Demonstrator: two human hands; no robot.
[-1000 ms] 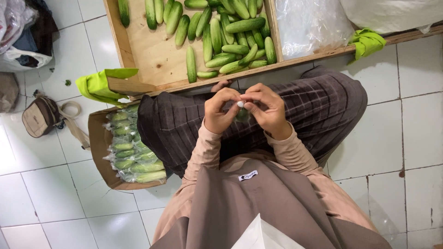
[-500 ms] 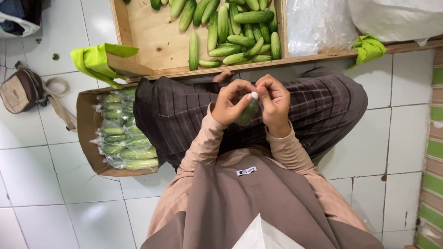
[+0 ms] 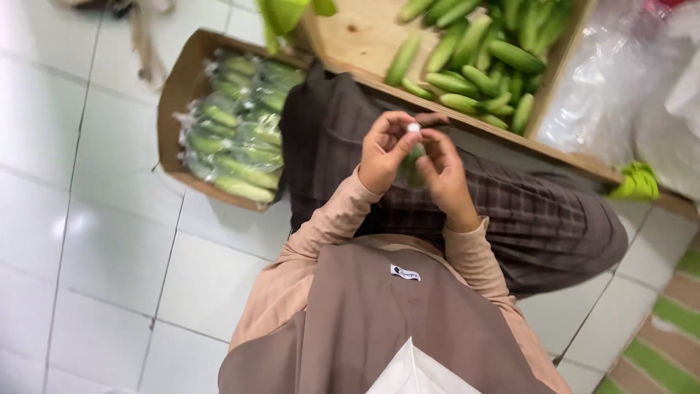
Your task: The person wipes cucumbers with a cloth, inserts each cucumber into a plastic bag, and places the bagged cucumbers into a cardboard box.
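Observation:
Both hands are raised together over my lap and grip one clear plastic bag with green cucumbers (image 3: pixel 413 165) inside. My left hand (image 3: pixel 383 153) pinches the gathered top of the bag, where a small white knot or tie shows. My right hand (image 3: pixel 443 175) holds the same bag from the other side, fingers curled around it. Below them lies my dark checked skirt (image 3: pixel 510 211).
A cardboard box (image 3: pixel 175 95) with several bagged cucumbers stands on the white tiled floor to my left. Ahead is a wooden tray (image 3: pixel 364 36) with several loose cucumbers (image 3: pixel 474 66). Clear plastic bags (image 3: pixel 605 95) lie at the right, next to a green cloth (image 3: pixel 636 182).
The view has tilted and swung, so the box and tray now sit at an angle. My hands stay together on the bag, fingers still working at its top.

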